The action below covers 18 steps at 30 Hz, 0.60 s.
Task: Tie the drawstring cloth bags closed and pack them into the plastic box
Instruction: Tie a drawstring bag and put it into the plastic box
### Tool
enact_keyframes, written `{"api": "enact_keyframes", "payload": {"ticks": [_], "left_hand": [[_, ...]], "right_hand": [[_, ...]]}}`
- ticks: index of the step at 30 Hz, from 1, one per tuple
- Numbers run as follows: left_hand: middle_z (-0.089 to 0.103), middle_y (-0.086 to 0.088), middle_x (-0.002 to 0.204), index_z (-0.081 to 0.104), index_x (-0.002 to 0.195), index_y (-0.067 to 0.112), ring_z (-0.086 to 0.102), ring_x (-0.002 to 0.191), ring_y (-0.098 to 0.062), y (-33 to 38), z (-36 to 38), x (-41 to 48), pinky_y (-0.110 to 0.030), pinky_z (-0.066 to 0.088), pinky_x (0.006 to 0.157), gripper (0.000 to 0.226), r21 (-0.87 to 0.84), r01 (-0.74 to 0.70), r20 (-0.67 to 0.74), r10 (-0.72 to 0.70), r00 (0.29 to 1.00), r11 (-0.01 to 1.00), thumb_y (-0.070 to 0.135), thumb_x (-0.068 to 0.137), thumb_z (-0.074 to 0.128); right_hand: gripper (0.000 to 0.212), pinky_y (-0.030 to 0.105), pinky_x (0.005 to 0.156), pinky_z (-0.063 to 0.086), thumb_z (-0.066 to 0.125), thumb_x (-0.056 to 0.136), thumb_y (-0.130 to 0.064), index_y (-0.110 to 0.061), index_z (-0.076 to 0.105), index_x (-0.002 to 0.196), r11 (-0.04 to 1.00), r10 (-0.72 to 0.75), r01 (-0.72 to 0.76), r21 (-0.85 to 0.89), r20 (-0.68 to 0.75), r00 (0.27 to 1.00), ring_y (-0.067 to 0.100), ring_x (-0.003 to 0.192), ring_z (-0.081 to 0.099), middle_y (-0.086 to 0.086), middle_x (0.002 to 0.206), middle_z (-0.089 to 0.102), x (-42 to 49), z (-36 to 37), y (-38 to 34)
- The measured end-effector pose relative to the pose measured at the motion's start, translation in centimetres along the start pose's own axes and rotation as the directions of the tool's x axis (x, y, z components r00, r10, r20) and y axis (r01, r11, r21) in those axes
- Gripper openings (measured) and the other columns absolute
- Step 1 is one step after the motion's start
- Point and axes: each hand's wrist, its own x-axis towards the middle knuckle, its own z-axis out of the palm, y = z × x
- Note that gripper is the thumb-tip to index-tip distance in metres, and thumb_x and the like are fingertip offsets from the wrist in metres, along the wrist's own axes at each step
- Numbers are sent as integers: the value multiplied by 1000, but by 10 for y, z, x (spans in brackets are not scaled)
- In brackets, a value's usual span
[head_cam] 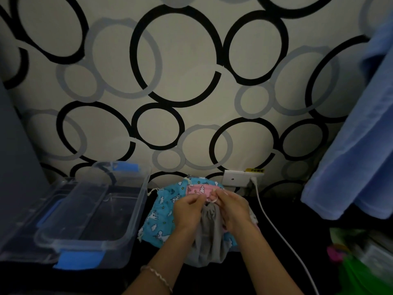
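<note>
Closest in, a bracelet (157, 276) on the left wrist. Just past it a grey bag (209, 238) sits on the dark table (314, 213), neck bunched up. Both hands are on its white cord (211, 201): the left hand (187, 209) has curled fingers pinching it, and the right hand (234, 207) is curled with the cord over its fingers. Behind that, a blue bag (159, 213) and a pink bag (198, 190) lie piled together. The clear box (137, 206) is to the left, open, with the lid (74, 199) leaning on it. At the back there's a socket (236, 177) on the wall.
</note>
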Motion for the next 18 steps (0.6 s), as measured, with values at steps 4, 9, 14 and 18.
{"api": "enact_keyframes", "payload": {"ticks": [4, 9, 14, 18], "left_hand": [[71, -3, 77, 71, 73, 13, 67, 78, -18, -1, 0, 2, -20, 53, 65, 18, -12, -41, 18, 41, 999, 999, 18, 89, 65], [72, 1, 75, 73, 77, 11, 67, 75, -15, -6, -5, -1, -15, 51, 62, 9, 28, -100, 30, 100, 995, 995, 16, 84, 71], [63, 17, 101, 72, 81, 15, 57, 100, 4, -2, -14, 5, -11, 46, 83, 5, 96, -315, 231, 286, 930, 944, 11, 82, 71], [67, 7, 91, 68, 77, 15, 61, 88, -3, 8, -21, 14, -12, 48, 77, 12, 115, -390, 439, 306, 845, 913, 5, 83, 70]], "right_hand": [[25, 41, 73, 60, 65, 89, -12, -5, 63, 112, 995, -1, 5, -102, 46, 999, 30, 85, 73, 18, 94, 73, 3, -1, -4], [13, 31, 69, 56, 67, 89, -17, -5, 67, 91, 886, -52, 97, -454, 111, 992, 21, 77, 69, 11, 81, 72, 5, -4, -15], [10, 25, 72, 57, 68, 86, -14, -9, 74, 80, 735, 12, 239, -635, 364, 931, 13, 71, 66, 7, 75, 70, 1, -13, -37], [16, 31, 75, 54, 71, 81, -9, -12, 59, 90, 646, 35, 344, -681, 476, 879, 14, 75, 64, 2, 78, 65, 3, -23, -47]]}}
